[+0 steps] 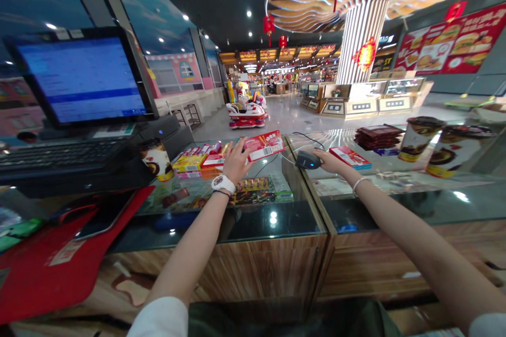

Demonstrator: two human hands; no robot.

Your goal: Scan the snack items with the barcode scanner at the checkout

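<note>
My left hand (236,160), with a white watch (223,183) on its wrist, grips the left end of a flat red snack box (265,145). The box is tilted over the glass counter, and its barcode side faces me. My right hand (331,160) is wrapped around the handle of a black barcode scanner (308,160), whose head points left toward the box; a small blue light shows on it. Just beyond my right hand, a red box with a blue edge (351,157) lies on the glass. Yellow and red snack boxes (197,160) stand left of my left hand.
At the left are a monitor (83,76), a keyboard (59,160), a red mat (51,268) with a phone (105,214), and a patterned cup (156,159). Dark red packets (378,137) and two large cups (460,150) stand at the right. A metal-edged seam (306,181) divides the counter.
</note>
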